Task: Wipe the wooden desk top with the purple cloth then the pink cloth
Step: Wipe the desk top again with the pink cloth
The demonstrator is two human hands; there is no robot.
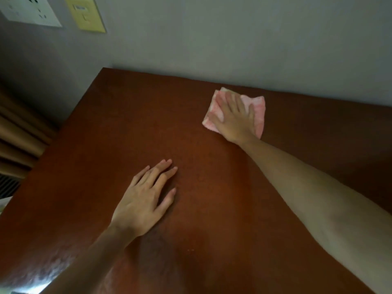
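Observation:
The reddish-brown wooden desk top fills most of the view. A folded pink cloth lies flat on it near the far edge, by the wall. My right hand rests palm down on the cloth, fingers spread, arm stretched out across the desk. My left hand lies flat on the bare wood nearer to me, fingers apart, holding nothing. No purple cloth is in view.
A grey wall runs along the desk's far edge. A white socket plate and a yellow switch plate hang on the wall at upper left. Brown curtain folds hang past the desk's left edge.

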